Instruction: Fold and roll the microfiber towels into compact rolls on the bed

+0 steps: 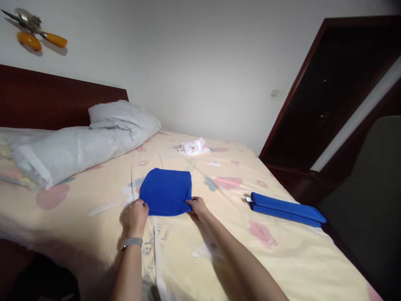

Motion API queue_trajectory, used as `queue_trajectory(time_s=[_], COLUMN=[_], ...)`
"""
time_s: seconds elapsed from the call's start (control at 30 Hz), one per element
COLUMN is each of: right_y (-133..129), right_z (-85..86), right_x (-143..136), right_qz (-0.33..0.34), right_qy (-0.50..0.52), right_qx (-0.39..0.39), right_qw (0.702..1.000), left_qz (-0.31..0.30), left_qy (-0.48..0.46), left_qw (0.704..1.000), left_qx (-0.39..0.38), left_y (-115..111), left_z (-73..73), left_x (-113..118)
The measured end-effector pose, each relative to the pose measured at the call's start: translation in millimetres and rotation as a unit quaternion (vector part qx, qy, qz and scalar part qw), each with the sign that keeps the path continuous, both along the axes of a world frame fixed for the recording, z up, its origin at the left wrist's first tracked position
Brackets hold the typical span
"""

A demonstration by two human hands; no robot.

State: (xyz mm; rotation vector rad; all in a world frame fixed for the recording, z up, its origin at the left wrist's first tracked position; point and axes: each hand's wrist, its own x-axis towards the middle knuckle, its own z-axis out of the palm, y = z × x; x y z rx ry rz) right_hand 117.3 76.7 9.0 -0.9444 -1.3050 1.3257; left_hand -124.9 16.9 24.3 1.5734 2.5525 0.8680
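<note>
A flat piece of blue fabric [166, 192] lies on the bed, its near side between my two hands. My left hand [137, 216], with a watch on its wrist, is closed on the fabric's near left corner. At the near right edge, my right hand [197, 205] pinches the cloth between thumb and fingers, creasing it slightly. Apart from both hands, to the right, lies a long folded blue fabric piece [285, 209] with a small white tag at its left end.
A patterned yellow sheet [263, 267] covers the bed. A crumpled white plastic bag [194, 146] lies farther back. A grey quilt [94, 140] is bunched at the left by the dark headboard [56, 98]. Beyond the bed's right side stands a dark doorway [322, 92].
</note>
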Motion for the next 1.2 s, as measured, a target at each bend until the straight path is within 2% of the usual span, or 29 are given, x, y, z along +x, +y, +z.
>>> queue_trajectory(time_s=[0.07,0.13,0.2,0.23,0.3,0.37,0.43,0.47,0.5,0.57,0.7,0.8,0.9,1.03,1.2], right_y=[-7.9,-29.1,-65.2,-88.1,-138.2,-183.2,-209.0,-211.7,-207.3,-180.9,-106.8,-77.7,-70.5,-63.3,-52.7], right_z=[16.5,37.2,52.2,54.7,47.9,29.3,9.1,1.6,-3.1,-4.8,1.9,-4.6,-19.2,-33.7,-40.7], right_x=[17.8,51.9,96.6,120.0,162.2,191.0,203.5,204.8,204.0,199.3,185.0,171.3,160.4,158.0,164.3], right_qz=[-0.014,-0.012,0.031,0.047,0.055,0.054,0.013,-0.024,-0.060,-0.111,-0.135,-0.187,-0.240,-0.234,-0.197], right_qy=[-0.043,-0.110,-0.172,-0.187,-0.203,-0.256,-0.343,-0.378,-0.399,-0.406,-0.393,-0.388,-0.380,-0.360,-0.323], right_qx=[-0.003,-0.008,-0.013,-0.022,-0.043,-0.079,-0.066,-0.047,-0.027,-0.007,-0.018,-0.028,-0.021,0.003,0.031], right_qw=[0.999,0.994,0.985,0.981,0.977,0.962,0.937,0.924,0.914,0.907,0.910,0.902,0.893,0.903,0.925], left_qz=[-0.034,-0.100,-0.193,-0.237,-0.294,-0.312,-0.299,-0.287,-0.272,-0.251,-0.238,-0.214,-0.191,-0.190,-0.204], left_qy=[-0.007,-0.006,-0.009,-0.013,-0.026,-0.032,-0.035,-0.037,-0.040,-0.044,-0.030,-0.017,0.001,0.033,0.037], left_qw=[0.999,0.994,0.978,0.967,0.948,0.942,0.947,0.951,0.956,0.963,0.971,0.977,0.981,0.977,0.966], left_qx=[0.006,0.037,0.077,0.096,0.117,0.118,0.109,0.108,0.106,0.090,0.009,-0.007,0.022,0.093,0.152], left_y=[-3.3,-19.6,-52.7,-75.2,-126.7,-174.7,-203.4,-206.9,-202.6,-173.1,-75.5,-23.3,-6.9,-7.3,-2.0], left_z=[11.2,19.7,17.9,11.6,-11.0,-38.8,-58.9,-62.9,-62.1,-48.6,-10.9,-5.4,-19.3,-37.5,-37.4], left_x=[1.4,6.9,16.7,23.0,36.2,47.3,54.4,56.9,59.1,64.3,77.5,90.0,104.1,115.3,115.1])
